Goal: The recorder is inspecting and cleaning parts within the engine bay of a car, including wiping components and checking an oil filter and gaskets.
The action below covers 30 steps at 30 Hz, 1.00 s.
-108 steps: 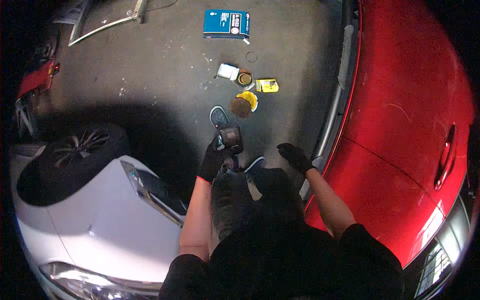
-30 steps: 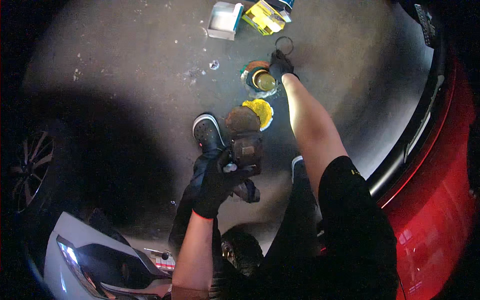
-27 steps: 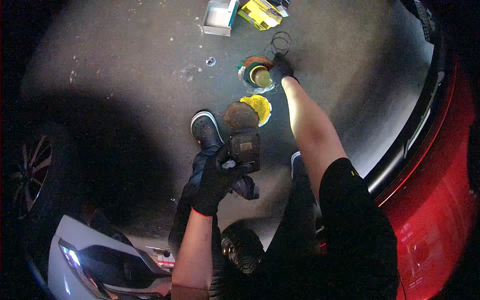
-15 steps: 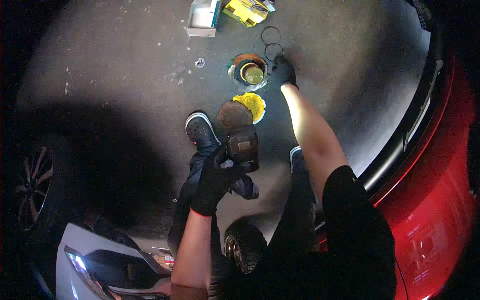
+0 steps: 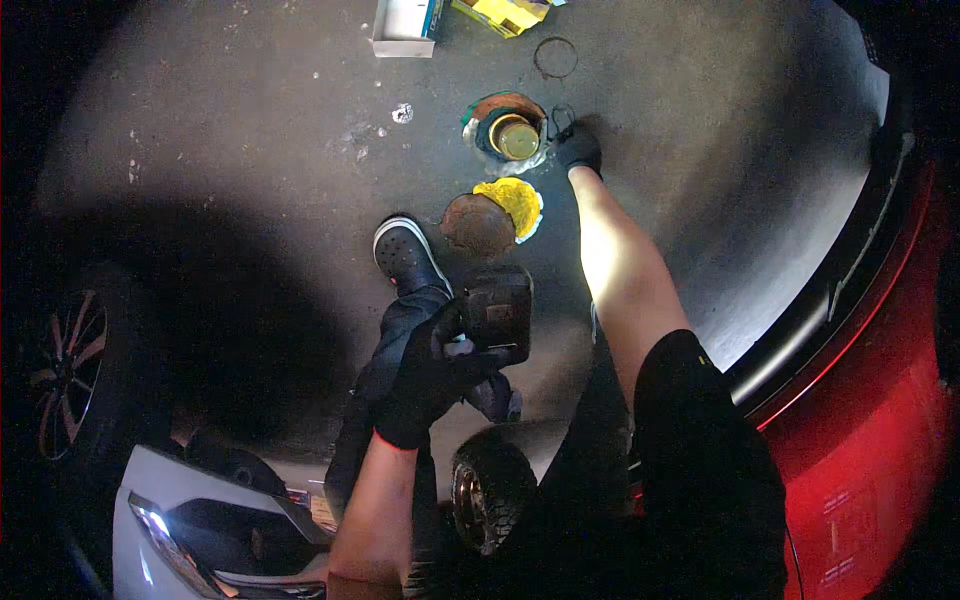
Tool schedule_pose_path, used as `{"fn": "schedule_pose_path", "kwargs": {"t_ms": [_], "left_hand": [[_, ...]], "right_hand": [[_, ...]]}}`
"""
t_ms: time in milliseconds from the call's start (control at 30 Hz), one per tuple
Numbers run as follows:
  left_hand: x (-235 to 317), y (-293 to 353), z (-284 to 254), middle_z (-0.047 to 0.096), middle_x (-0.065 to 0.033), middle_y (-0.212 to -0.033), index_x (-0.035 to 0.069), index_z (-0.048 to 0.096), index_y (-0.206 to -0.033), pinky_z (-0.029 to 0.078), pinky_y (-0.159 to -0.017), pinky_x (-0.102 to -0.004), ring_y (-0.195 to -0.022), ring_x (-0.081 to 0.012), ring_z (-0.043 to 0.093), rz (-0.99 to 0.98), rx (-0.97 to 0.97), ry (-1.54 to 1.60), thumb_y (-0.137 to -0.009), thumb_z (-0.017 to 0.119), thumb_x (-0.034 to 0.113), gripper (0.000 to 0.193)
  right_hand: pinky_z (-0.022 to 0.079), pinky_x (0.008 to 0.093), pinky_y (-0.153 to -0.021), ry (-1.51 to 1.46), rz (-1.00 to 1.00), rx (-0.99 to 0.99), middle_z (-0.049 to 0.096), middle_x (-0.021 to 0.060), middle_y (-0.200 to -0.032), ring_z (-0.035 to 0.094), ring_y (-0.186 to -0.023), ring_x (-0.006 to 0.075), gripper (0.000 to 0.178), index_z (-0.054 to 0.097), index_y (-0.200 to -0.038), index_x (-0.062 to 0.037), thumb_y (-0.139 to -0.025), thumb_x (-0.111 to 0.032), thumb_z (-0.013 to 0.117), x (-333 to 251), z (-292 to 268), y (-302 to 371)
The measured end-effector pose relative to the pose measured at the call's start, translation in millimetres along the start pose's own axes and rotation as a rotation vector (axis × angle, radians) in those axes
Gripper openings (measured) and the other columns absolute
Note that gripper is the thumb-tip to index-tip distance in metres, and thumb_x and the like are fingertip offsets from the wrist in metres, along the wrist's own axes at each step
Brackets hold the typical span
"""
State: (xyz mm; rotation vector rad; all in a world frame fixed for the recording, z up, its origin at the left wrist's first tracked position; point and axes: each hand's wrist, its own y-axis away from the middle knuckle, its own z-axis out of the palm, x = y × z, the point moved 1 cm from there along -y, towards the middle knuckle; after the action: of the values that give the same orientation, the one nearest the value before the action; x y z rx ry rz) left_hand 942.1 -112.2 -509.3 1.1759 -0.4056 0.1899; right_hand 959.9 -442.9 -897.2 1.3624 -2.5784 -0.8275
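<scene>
My left hand (image 5: 425, 375), in a black glove, grips a boxy black part with rounded corners (image 5: 499, 312) and a small raised rectangle on its face. Something pale shows between that hand's fingers; I cannot make out what it is. Farther out, my gloved right hand (image 5: 578, 150) is closed on a thin black ring (image 5: 563, 118), which stands tilted from its fingertips. Just left of it, a gold-topped cylinder (image 5: 517, 140) sits inside a green-edged, brown round piece (image 5: 500, 103). A second thin ring (image 5: 555, 58) lies flat on the floor beyond.
A brown disc (image 5: 478, 224) and a yellow, ragged-edged round piece (image 5: 517, 207) overlap nearer me. A white open box (image 5: 404, 42) and a yellow box (image 5: 503, 14) lie at the far side. Red bodywork (image 5: 850, 440) borders the right; a wheel (image 5: 75, 370) stands left.
My right hand has taken up the nearer ring, which lay flat before and is tilted now. My left hand still holds the black part, slightly lower. The whole view has shifted a little.
</scene>
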Motion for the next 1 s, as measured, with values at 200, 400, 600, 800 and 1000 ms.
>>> {"fn": "schedule_pose_path", "kwargs": {"t_ms": [200,400,600,800,1000], "left_hand": [[-2,-16,5,0.07,-0.0059,-0.117,0.006,0.063,-0.129,0.053,-0.094,-0.0343,-0.104,-0.0164,0.066,0.062,-0.076,-0.067,-0.079,0.077,0.008,0.052],[10,1,1,0.068,-0.0049,-0.121,0.007,0.061,-0.132,0.05,-0.095,-0.0323,-0.107,-0.0143,0.063,-0.058,-0.044,-0.098,-0.079,0.083,0.009,0.058],[14,-5,22,0.068,-0.0056,-0.122,0.007,0.062,-0.131,0.049,-0.097,-0.0342,-0.107,-0.0158,0.063,-0.093,-0.037,-0.032,-0.077,0.084,0.008,0.059],[-20,-13,28,0.069,-0.0055,-0.12,0.007,0.062,-0.131,0.049,-0.096,-0.0332,-0.107,-0.0149,0.063,0.021,-0.091,0.115,-0.08,0.08,0.006,0.054],[-23,0,13,0.069,-0.0062,-0.119,0.006,0.061,-0.131,0.05,-0.095,-0.0334,-0.107,-0.0144,0.063,0.032,-0.079,0.192,-0.082,0.079,0.006,0.052]], "right_hand": [[0.05,0.0335,-0.067,-0.641,-0.09,0.07,0.068,0.0032,-0.08,0.062,-0.069,0.0186,0.008,0.071,-0.09,-0.0089,-0.091,-0.017,0.068,17,-22,43],[0.046,0.0242,-0.062,-1.074,-0.069,-0.265,0.063,-0.0031,-0.084,0.055,-0.072,0.0047,0.006,0.068,-0.096,-0.0086,-0.095,-0.014,0.068,-83,-59,110],[0.049,0.0433,-0.095,-0.471,-0.195,-0.153,0.069,0.02,-0.118,0.065,-0.113,0.0357,0.029,0.066,-0.115,-0.0056,-0.09,-0.02,0.064,-55,-37,52],[0.05,0.0362,-0.085,-0.412,-0.241,0.062,0.072,0.0109,-0.1,0.067,-0.094,0.0204,0.019,0.068,-0.105,-0.0049,-0.09,-0.017,0.069,-14,-6,22],[0.05,0.0368,-0.079,-0.303,-0.277,0.148,0.07,0.0213,-0.091,0.07,-0.088,0.0308,0.02,0.07,-0.095,-0.0038,-0.09,-0.023,0.067,-34,23,24]]}}
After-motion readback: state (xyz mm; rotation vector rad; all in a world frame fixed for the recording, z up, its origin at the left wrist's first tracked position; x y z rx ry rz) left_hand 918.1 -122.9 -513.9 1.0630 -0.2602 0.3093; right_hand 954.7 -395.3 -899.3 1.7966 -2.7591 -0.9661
